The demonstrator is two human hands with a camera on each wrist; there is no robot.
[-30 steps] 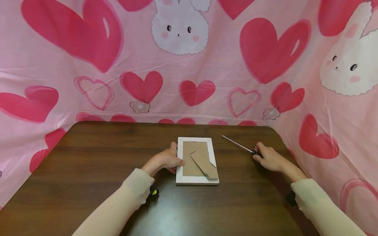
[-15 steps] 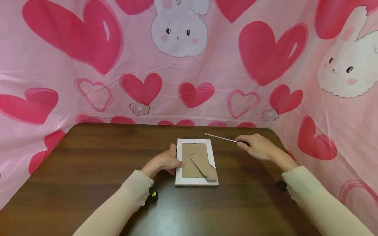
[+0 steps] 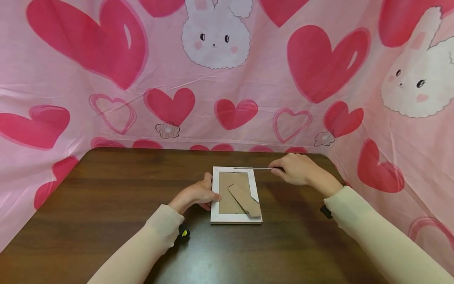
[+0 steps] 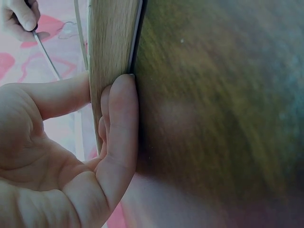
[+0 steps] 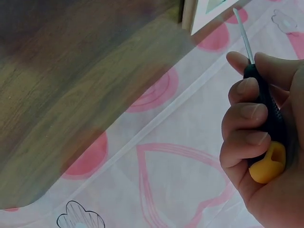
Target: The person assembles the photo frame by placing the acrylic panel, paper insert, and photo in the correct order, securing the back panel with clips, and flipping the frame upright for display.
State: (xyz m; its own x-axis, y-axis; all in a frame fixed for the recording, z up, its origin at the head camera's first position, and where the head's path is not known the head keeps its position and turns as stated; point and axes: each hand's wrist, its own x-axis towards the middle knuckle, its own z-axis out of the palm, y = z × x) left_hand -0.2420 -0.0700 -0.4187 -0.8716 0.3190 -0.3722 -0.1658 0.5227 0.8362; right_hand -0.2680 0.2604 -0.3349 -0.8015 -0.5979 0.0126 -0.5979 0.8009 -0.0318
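A white picture frame (image 3: 237,218) lies on the table with its brown cardboard back facing up. Its cardboard stand leg (image 3: 245,200) slants across the lower right of that back. My left hand (image 3: 197,193) grips the frame's left side, thumb over the border; in the left wrist view the fingers (image 4: 122,118) press along its wooden edge. In my right hand (image 3: 296,169) is a screwdriver, its black and yellow handle (image 5: 268,102) wrapped by curled fingers. The metal shaft (image 3: 261,169) points left, and its tip overlaps the frame's top border in the head view.
The frame sits near the middle of a dark brown wooden table (image 3: 142,181). Beyond the table's far edge hangs a pink cloth (image 3: 198,83) with hearts and rabbits, which also runs along the right and left sides.
My right hand has come left and up with the screwdriver, bringing its tip from the frame's right to over its top border. The left hand and the frame have stayed put.
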